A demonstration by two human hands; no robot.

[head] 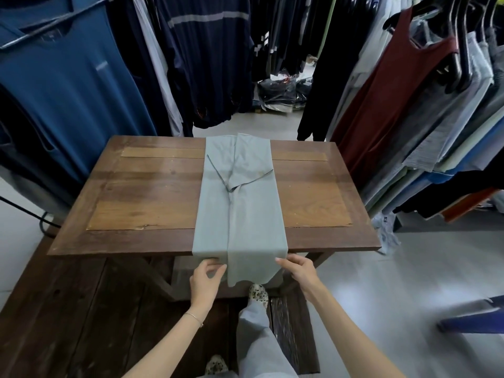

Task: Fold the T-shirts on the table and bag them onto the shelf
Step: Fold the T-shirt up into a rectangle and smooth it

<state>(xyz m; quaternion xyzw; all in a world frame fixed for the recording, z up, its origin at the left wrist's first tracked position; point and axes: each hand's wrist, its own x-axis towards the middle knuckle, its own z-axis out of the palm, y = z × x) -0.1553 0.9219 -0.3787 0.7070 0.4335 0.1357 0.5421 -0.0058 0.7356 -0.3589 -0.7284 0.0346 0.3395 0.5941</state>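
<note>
Both forearms reach up from the bottom of the frame toward the near edge of the table. The left hand (205, 279), a thin bracelet (194, 318) on its wrist, pinches the lower left corner of the pale grey-green T-shirt (240, 197) between thumb and curled fingers. The right hand (298, 270) grips the lower right corner, fingers curled at the cloth's edge.

The T-shirt lies in the centre of the frame as a long narrow strip, both sides folded inward so they meet along a middle seam, sleeves crossing in a V near the upper part. Its far end reaches the table's back edge; its near end hangs over the front edge, between the hands.

It rests on a brown wooden table (144, 203) with lighter inset panels. Dark wooden planks (68, 309) lie at lower left, pale grey floor (395, 282) at right. Hanging clothes surround the table: a blue shirt (62, 85) upper left, a dark red sleeveless top (395, 91) upper right.
</note>
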